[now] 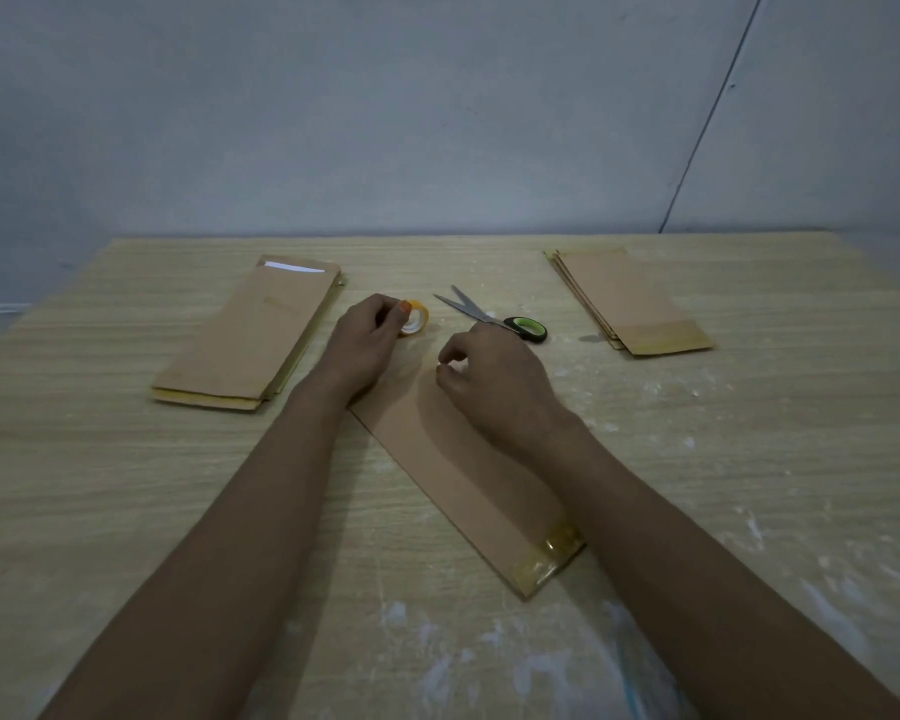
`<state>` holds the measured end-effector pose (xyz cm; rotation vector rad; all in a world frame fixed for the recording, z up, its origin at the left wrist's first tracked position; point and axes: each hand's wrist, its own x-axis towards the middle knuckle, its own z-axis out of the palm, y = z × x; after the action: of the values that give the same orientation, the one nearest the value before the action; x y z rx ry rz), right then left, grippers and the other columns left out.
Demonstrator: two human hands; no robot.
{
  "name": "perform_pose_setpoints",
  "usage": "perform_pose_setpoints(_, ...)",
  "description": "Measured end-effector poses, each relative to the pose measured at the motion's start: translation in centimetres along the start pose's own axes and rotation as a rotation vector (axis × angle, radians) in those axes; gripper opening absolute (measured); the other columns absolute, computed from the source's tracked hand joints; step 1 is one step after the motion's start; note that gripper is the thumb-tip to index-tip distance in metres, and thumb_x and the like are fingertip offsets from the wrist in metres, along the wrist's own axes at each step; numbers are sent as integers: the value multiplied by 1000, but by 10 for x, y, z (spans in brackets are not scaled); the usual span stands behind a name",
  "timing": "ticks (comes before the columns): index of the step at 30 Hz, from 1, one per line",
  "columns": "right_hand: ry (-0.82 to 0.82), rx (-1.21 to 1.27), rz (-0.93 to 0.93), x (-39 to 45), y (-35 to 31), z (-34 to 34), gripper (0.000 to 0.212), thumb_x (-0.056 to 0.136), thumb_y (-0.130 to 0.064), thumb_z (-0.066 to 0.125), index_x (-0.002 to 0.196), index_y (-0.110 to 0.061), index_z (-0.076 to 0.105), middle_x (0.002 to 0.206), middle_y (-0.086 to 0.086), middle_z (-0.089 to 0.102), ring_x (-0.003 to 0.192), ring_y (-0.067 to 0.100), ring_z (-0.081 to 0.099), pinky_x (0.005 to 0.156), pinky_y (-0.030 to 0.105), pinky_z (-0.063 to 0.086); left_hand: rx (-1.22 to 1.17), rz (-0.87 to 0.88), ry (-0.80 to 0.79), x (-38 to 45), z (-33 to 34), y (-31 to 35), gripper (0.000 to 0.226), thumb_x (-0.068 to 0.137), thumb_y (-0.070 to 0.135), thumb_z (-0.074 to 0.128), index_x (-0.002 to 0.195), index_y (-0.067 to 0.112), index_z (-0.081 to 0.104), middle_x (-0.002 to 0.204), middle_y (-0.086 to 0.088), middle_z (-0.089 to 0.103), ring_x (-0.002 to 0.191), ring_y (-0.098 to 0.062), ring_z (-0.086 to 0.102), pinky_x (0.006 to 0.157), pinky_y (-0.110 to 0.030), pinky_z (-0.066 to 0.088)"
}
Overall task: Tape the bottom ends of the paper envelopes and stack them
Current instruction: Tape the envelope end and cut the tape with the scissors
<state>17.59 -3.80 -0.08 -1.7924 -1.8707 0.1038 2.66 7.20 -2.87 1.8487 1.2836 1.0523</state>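
A brown paper envelope (pixel 453 459) lies diagonally on the table in front of me, its near end covered with shiny yellowish tape (pixel 549 561). My left hand (pixel 365 340) grips a small roll of yellow tape (pixel 415 318) just beyond the envelope's far end. My right hand (pixel 489 381) hovers over the envelope's far part with fingers curled; thumb and forefinger are close together, and I cannot tell whether they pinch anything. A stack of brown envelopes (pixel 245 340) lies at the left. Another stack (pixel 630 304) with taped near ends lies at the right.
Scissors (pixel 494 317) with black and green handles lie on the table just beyond my right hand, blades pointing left. The wooden table (pixel 126 485) has white smears on its right and near parts. A grey wall stands behind the table's far edge.
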Motion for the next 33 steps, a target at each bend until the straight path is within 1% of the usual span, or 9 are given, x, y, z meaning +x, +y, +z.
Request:
perform_pose_setpoints(3, -70, -33, 0, -3, -3, 4, 25, 92, -32, 58, 105, -17, 72, 101, 3, 62, 102, 22, 56, 80, 33, 46, 4, 3, -16, -3, -3, 0, 24, 103, 31, 50, 107, 14, 67, 98, 4, 66, 87, -7, 56, 68, -14, 38)
perform_pose_setpoints(7, -72, -62, 17, -6, -4, 6, 29, 91, -38, 58, 104, -14, 71, 101, 5, 60, 102, 24, 55, 80, 35, 48, 4, 13, -22, -6, -4, 2, 22, 103, 29, 51, 108, 14, 67, 99, 3, 66, 88, -8, 57, 70, -15, 40)
perform_pose_setpoints(10, -57, -87, 82, -9, -4, 7, 51, 86, -55, 61, 116, -14, 63, 116, 6, 57, 114, 25, 51, 89, 37, 46, -43, 8, 11, -8, -5, 3, 20, 102, 26, 53, 111, 13, 65, 96, 6, 64, 85, -2, 57, 69, -6, 40)
perform_pose_setpoints(13, -109, -145, 144, -9, -5, 5, 66, 79, -67, 63, 114, -12, 58, 122, 9, 54, 119, 28, 47, 91, 39, 44, -103, -27, 46, -11, -8, 5, 16, 102, 24, 53, 112, 13, 61, 94, 10, 61, 84, 1, 57, 66, -1, 39)
perform_pose_setpoints(17, -131, -76, 176, -9, -8, 3, 60, 78, -62, 68, 111, -12, 60, 116, 8, 56, 115, 27, 49, 89, 40, 47, -91, -22, 112, -16, -8, 2, 18, 101, 25, 55, 116, 14, 57, 98, 6, 57, 82, -3, 55, 64, -5, 39)
perform_pose_setpoints(21, -116, -20, 202, -10, -10, 2, 53, 78, -56, 71, 107, -11, 63, 115, 8, 57, 116, 27, 50, 89, 42, 48, -56, 2, 258, -25, -16, 3, 12, 97, 25, 61, 106, 18, 57, 92, 3, 56, 70, -3, 49, 62, -12, 39)
perform_pose_setpoints(24, -123, -101, 217, -12, -12, 1, 64, 82, -59, 66, 121, -9, 54, 126, 12, 53, 120, 31, 47, 92, 41, 45, 108, 48, 149, -39, -26, 2, 11, 92, 30, 68, 90, 19, 64, 81, 9, 60, 65, -4, 49, 64, -23, 41)
perform_pose_setpoints(27, -122, -125, 235, -13, -15, -3, 75, 81, -63, 65, 128, -7, 49, 131, 15, 51, 122, 33, 48, 92, 40, 44, 301, 76, -1, -53, -30, 5, 15, 85, 39, 74, 84, 24, 69, 83, 10, 62, 74, -1, 54, 65, -20, 40)
perform_pose_setpoints(33, -136, -63, 245, -12, -14, -6, 73, 80, -54, 72, 130, -7, 46, 141, 18, 38, 123, 32, 48, 93, 37, 43, 342, 100, -66, -52, -26, 8, 14, 78, 38, 80, 83, 29, 72, 85, 7, 60, 83, -14, 55, 78, -37, 49)
